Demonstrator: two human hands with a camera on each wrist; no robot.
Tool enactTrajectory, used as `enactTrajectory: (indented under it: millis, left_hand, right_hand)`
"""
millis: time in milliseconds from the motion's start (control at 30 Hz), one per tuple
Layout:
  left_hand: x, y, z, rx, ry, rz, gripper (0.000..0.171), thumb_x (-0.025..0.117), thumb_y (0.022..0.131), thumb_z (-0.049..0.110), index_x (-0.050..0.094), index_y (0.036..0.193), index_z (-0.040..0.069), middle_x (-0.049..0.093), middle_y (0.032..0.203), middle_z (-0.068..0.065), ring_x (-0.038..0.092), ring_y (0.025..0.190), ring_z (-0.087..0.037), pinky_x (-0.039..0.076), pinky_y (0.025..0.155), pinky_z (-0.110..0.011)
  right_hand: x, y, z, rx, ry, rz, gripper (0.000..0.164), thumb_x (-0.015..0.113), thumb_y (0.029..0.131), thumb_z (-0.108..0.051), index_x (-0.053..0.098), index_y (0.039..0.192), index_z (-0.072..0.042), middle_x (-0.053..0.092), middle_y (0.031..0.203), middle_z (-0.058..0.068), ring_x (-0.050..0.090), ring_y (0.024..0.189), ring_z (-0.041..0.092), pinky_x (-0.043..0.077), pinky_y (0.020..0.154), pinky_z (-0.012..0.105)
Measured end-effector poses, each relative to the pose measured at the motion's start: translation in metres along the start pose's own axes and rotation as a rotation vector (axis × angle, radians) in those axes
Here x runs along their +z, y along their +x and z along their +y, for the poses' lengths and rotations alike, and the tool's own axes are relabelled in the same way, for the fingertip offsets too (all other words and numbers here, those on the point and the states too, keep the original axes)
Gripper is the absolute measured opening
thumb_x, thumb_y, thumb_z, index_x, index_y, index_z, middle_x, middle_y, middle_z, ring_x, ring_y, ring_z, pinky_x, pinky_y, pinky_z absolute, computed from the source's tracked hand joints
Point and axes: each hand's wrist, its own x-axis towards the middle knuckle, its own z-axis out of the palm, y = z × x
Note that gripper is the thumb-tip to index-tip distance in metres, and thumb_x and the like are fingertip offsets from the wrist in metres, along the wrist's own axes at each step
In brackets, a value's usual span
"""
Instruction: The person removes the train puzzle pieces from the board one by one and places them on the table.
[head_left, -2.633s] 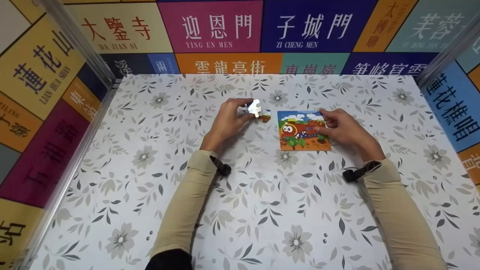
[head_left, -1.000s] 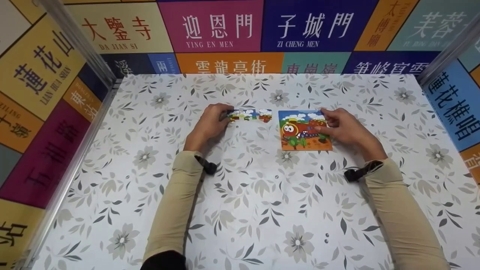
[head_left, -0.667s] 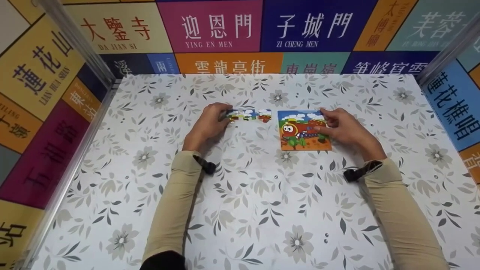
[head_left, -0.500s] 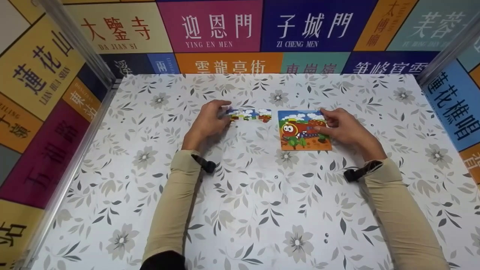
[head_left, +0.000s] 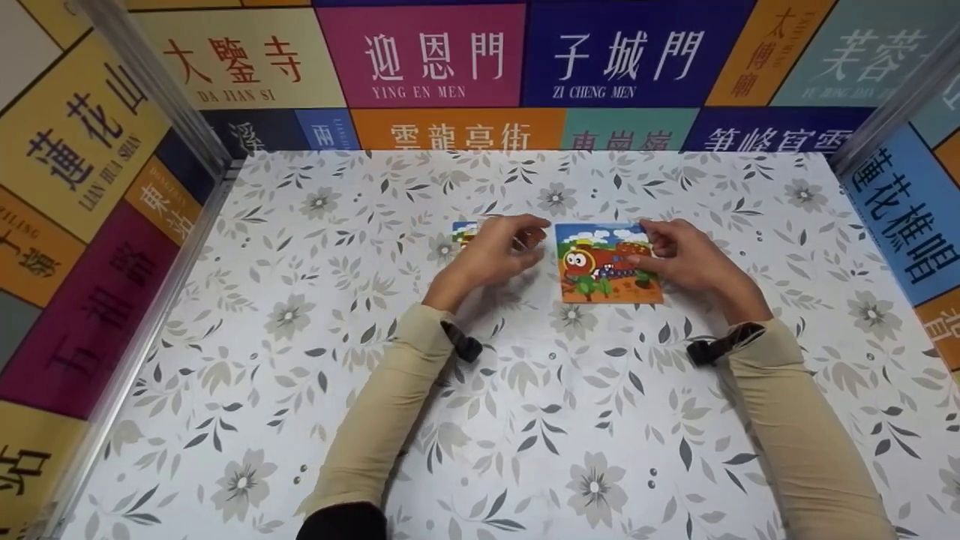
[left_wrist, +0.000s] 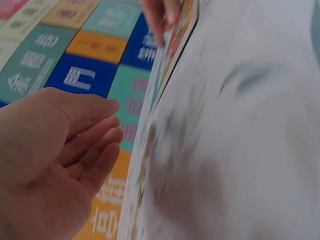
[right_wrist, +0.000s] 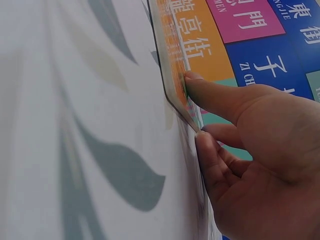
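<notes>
A square picture board (head_left: 600,270) with a red cartoon train lies on the patterned table in the head view. My right hand (head_left: 686,255) grips its right side, the thumb over the picture and a finger at the top corner. In the right wrist view the thumb (right_wrist: 215,97) and fingers meet the board's edge (right_wrist: 172,70). Left of the board is a short row of jigsaw puzzle pieces (head_left: 463,231), mostly hidden behind my left hand (head_left: 491,251). That hand hovers with loosely bent fingers (left_wrist: 102,155) and holds nothing; its fingertips are near the board's left edge.
A floral-printed tabletop (head_left: 570,420) spreads around both hands. Coloured panels with Chinese lettering (head_left: 435,52) stand upright along the back, with more panels on the left (head_left: 82,142) and right sides. A black wrist camera (head_left: 469,349) sits on the left cuff.
My left hand earlier pinched a puzzle piece, set it at the left end of the row and let go. It has since moved right, across the row. The right hand has stayed on the board.
</notes>
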Motion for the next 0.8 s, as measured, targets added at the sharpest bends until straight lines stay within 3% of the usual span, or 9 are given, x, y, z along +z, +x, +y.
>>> enactTrajectory:
  millis: [133, 333, 467, 600, 800]
  left_hand:
    - [0.029, 0.015, 0.017, 0.041, 0.007, -0.098, 0.05, 0.076, 0.102, 0.011, 0.063, 0.149, 0.003, 0.073, 0.138, -0.014, 0.073, 0.114, -0.021, 0.059, 0.099, -0.028]
    - [0.059, 0.034, 0.028, 0.081, 0.001, -0.148, 0.047, 0.073, 0.104, 0.012, 0.063, 0.149, 0.003, 0.074, 0.131, -0.013, 0.072, 0.11, -0.018, 0.058, 0.095, -0.026]
    - [0.073, 0.045, 0.028, 0.09, 0.008, -0.135, 0.045, 0.072, 0.104, 0.011, 0.065, 0.147, 0.002, 0.075, 0.126, -0.012, 0.07, 0.105, -0.016, 0.056, 0.09, -0.024]
    - [0.082, 0.052, 0.03, 0.035, 0.047, -0.091, 0.045, 0.072, 0.104, 0.012, 0.065, 0.147, 0.004, 0.074, 0.127, -0.01, 0.069, 0.103, -0.015, 0.056, 0.089, -0.024]
    - [0.093, 0.059, 0.039, -0.043, 0.162, -0.071, 0.046, 0.075, 0.103, 0.02, 0.067, 0.148, 0.016, 0.074, 0.134, 0.0, 0.069, 0.118, -0.013, 0.056, 0.1, -0.029]
  right_hand:
    - [0.0, 0.0, 0.001, 0.002, 0.018, 0.0, 0.081, 0.075, 0.103, -0.044, 0.041, 0.168, -0.01, 0.052, 0.136, 0.018, 0.053, 0.122, 0.032, 0.044, 0.105, 0.051]
    - [0.0, 0.001, 0.002, -0.045, -0.002, 0.025, 0.08, 0.077, 0.102, -0.042, 0.044, 0.165, -0.005, 0.056, 0.134, 0.021, 0.058, 0.121, 0.036, 0.046, 0.105, 0.055]
    - [0.001, 0.001, 0.003, -0.077, -0.01, 0.04, 0.076, 0.078, 0.102, -0.036, 0.047, 0.163, -0.003, 0.058, 0.132, 0.024, 0.061, 0.119, 0.038, 0.048, 0.103, 0.055]
    - [0.001, 0.002, 0.004, -0.085, -0.017, 0.047, 0.076, 0.078, 0.102, -0.035, 0.047, 0.163, -0.003, 0.059, 0.128, 0.022, 0.061, 0.115, 0.035, 0.048, 0.099, 0.049]
    - [0.001, 0.002, 0.005, -0.115, -0.027, 0.068, 0.066, 0.075, 0.104, -0.024, 0.05, 0.161, -0.001, 0.061, 0.123, 0.022, 0.064, 0.114, 0.034, 0.049, 0.095, 0.031]
